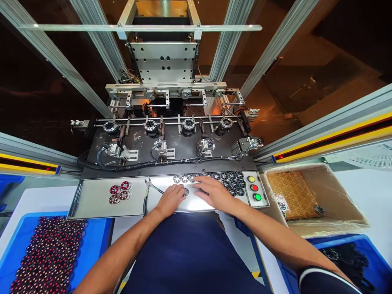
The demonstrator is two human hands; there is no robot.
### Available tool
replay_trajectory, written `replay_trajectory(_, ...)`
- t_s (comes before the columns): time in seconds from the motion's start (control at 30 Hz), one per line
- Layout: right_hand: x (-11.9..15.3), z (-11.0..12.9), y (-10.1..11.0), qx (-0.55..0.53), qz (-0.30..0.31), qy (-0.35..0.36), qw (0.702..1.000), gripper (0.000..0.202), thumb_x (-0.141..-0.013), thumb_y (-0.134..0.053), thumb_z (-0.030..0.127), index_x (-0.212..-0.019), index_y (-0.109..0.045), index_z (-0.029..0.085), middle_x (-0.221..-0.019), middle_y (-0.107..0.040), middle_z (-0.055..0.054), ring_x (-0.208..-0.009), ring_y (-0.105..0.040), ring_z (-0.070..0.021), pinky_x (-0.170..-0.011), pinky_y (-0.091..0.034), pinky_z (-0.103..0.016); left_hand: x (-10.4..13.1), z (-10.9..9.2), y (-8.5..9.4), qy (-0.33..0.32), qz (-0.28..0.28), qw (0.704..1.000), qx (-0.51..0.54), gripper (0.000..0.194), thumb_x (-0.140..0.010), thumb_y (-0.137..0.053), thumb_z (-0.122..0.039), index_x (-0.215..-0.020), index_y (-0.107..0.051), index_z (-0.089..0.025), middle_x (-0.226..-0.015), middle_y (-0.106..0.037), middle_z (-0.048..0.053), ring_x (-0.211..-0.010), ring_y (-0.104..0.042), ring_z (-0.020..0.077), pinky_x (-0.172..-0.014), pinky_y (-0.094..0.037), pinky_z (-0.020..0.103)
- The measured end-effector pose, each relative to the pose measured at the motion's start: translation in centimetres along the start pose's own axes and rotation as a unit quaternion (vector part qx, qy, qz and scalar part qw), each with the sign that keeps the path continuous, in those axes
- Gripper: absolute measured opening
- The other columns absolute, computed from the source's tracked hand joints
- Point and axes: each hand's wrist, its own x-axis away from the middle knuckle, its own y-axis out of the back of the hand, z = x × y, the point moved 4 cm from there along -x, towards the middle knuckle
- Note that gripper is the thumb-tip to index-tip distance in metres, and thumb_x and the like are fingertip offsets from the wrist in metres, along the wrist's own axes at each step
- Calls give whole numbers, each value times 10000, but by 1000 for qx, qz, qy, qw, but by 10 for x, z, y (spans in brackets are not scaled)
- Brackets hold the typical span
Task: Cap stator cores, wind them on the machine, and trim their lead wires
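Note:
My left hand [171, 199] is at the middle of the metal tray, its fingers closed on a small round black-and-silver stator core [186, 192]. To its right, my right hand [216, 194] is open, fingers stretched out and apart. Its fingertips reach over another core [192, 178] at the end of a row; whether they touch it I cannot tell. Two more cores [181, 179] lie left of that one, and a dense group of cores [234, 183] sits beyond my right hand. Green-handled cutters [147, 194] lie left of my left hand.
Red-and-copper wound parts [119, 192] stand on the tray [92, 200]. Behind is a machine with several round fixtures [188, 125]. Coloured buttons [254, 188] are at right. Blue bins [92, 241] and a cardboard box [333, 204] flank me; light-curtain bars [333, 141] edge the opening.

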Motion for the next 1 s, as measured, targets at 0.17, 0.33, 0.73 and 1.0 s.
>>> replay_trajectory(0.17, -9, 23, -22, -62, 39, 21, 997, 363, -932, -636, 251, -1278, -583, 159, -1141, -681, -144, -1028, -669, -232, -857, -600, -359, 24, -30, 46, 22, -40, 991, 124, 188, -940, -614, -363, -1024, -595, -196, -936, -657, 44, -854, -598, 186, -818, -500, 343)
replay_trajectory(0.33, -29, 55, -15, -133, -53, 28, 989, 289, -922, -597, 132, -1209, -608, 170, -977, -678, -104, -888, -648, -196, -770, -574, -335, 54, -60, 73, 36, -107, 957, 267, 322, -903, -655, -426, -1107, -546, -203, -972, -651, 43, -874, -625, 173, -823, -524, 310)
replay_trajectory(0.73, -79, 74, 12, -378, 81, 38, 922, 224, -953, -597, 209, -1130, -730, 179, -1394, -566, -157, -1157, -631, -197, -931, -533, -341, 97, -82, 107, 42, -233, 923, 304, 348, -843, -756, -223, -1184, -699, -267, -1146, -721, 63, -997, -698, 169, -881, -560, 240)
replay_trajectory(1.0, -108, 76, 14, -439, 308, 51, 842, 272, -933, -648, 392, -945, -758, 144, -1420, -576, -146, -1272, -595, -209, -1117, -395, -320, 100, -100, 131, -55, -225, 971, 64, 438, -876, -695, -177, -1274, -666, -359, -1220, -714, 37, -1123, -688, 185, -968, -559, 258)
